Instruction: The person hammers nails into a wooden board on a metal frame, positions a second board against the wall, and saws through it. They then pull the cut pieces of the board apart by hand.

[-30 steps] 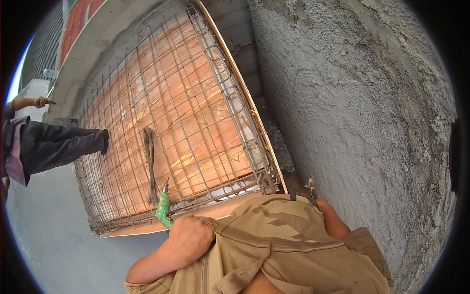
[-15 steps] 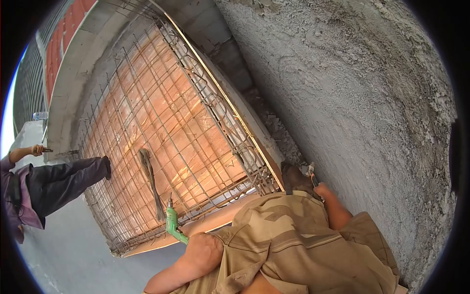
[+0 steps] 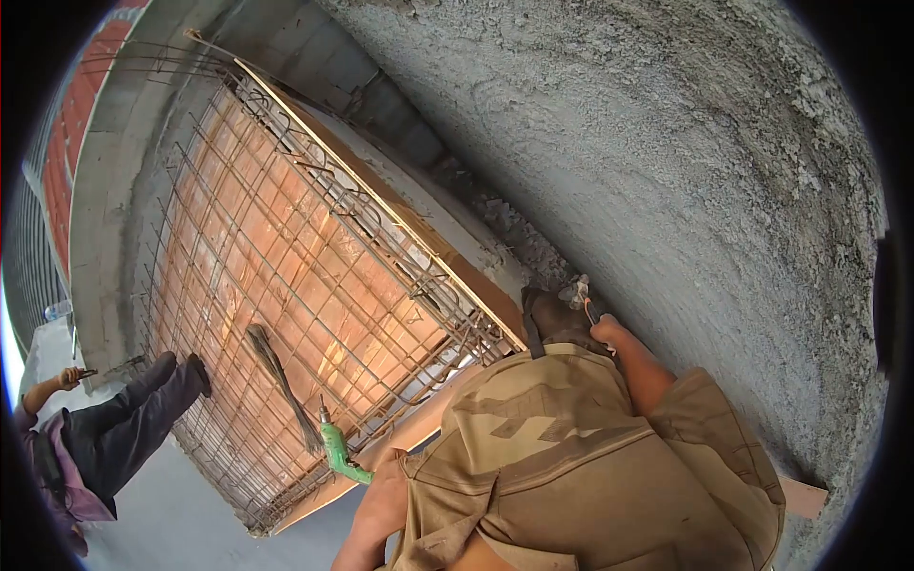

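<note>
My left hand (image 3: 384, 473) is closed around the handle of a green power drill (image 3: 337, 447). The drill's bit points at the rebar mesh (image 3: 238, 276) laid over orange plywood formwork. The hand is partly hidden behind my camouflage clothing (image 3: 571, 457). My right hand (image 3: 606, 331) is fisted around a small red-handled tool (image 3: 581, 295) beside the rough grey plastered wall (image 3: 685, 171). My dark shoe (image 3: 552, 319) rests at the corner of the mesh, just below that tool.
A bundle of tie wire (image 3: 281, 381) lies on the mesh near the drill. Another person (image 3: 105, 433) stands at the lower left with one foot on the mesh and a tool in a hand (image 3: 69, 378). A wooden plank end (image 3: 802, 497) shows at the right.
The view has swung, so the mesh and the other person sit lower and further left. My right hand with its tool has risen toward the wall. My left hand keeps hold of the drill.
</note>
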`<move>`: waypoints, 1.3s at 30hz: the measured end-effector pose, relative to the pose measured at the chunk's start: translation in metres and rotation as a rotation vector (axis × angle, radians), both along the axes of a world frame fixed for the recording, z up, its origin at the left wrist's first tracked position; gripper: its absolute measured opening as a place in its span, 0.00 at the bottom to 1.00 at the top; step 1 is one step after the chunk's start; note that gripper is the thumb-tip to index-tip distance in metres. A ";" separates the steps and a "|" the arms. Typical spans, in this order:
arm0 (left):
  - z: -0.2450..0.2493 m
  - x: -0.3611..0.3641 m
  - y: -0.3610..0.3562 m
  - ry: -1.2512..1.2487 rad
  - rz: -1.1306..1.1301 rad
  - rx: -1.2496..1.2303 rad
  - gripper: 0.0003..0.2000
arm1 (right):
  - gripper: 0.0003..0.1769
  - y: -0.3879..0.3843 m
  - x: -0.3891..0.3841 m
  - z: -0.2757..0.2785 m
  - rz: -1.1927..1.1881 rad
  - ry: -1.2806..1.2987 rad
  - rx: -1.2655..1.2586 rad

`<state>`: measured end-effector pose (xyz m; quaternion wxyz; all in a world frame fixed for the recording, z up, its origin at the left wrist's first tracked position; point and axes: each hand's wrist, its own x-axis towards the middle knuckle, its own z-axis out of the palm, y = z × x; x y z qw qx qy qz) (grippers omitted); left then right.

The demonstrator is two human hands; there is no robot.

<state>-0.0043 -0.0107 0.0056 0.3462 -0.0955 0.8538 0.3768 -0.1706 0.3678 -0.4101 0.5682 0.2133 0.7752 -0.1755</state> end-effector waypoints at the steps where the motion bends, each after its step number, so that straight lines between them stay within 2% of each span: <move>1: 0.002 0.003 0.002 -0.009 0.018 -0.029 0.14 | 0.24 0.004 0.004 -0.006 -0.018 -0.001 -0.014; 8: 0.046 -0.020 0.006 -0.040 0.124 -0.261 0.16 | 0.27 0.031 0.037 -0.050 0.051 0.078 -0.048; 11: 0.052 -0.008 -0.012 -0.038 -0.001 -0.431 0.15 | 0.28 0.042 0.048 -0.071 0.090 0.098 -0.095; 14: 0.068 -0.031 -0.023 -0.074 -0.236 -0.364 0.08 | 0.30 0.041 0.049 -0.059 0.031 0.092 -0.095; 15: 0.063 -0.025 -0.025 0.098 -0.243 -0.367 0.05 | 0.31 0.041 0.050 -0.059 0.023 0.087 -0.091; 18: 0.074 -0.025 -0.033 0.078 -0.375 -0.342 0.07 | 0.32 0.044 0.056 -0.071 0.006 0.083 -0.090; 21: 0.073 -0.028 -0.030 0.139 -0.216 -0.220 0.04 | 0.33 0.047 0.066 -0.083 -0.001 0.107 -0.115; 24: 0.074 -0.044 -0.023 0.142 -0.311 -0.264 0.05 | 0.34 0.050 0.071 -0.091 -0.001 0.137 -0.133; 27: 0.074 -0.047 -0.023 0.109 -0.322 -0.301 0.08 | 0.33 0.052 0.073 -0.099 -0.013 0.119 -0.130; 30: 0.070 -0.050 -0.022 0.138 -0.290 -0.238 0.07 | 0.31 0.050 0.073 -0.097 -0.043 0.124 -0.134; 32: 0.075 -0.056 -0.011 0.164 -0.329 -0.359 0.06 | 0.30 0.049 0.072 -0.093 -0.044 0.158 -0.128; 34: 0.072 -0.056 -0.003 0.166 -0.296 -0.374 0.06 | 0.29 0.047 0.070 -0.093 -0.029 0.160 -0.118; 36: 0.061 -0.052 -0.001 0.145 -0.190 -0.285 0.06 | 0.29 0.047 0.070 -0.094 -0.026 0.157 -0.110; 39: 0.065 -0.054 -0.010 0.085 -0.261 -0.162 0.12 | 0.29 0.043 0.065 -0.084 -0.041 0.145 -0.104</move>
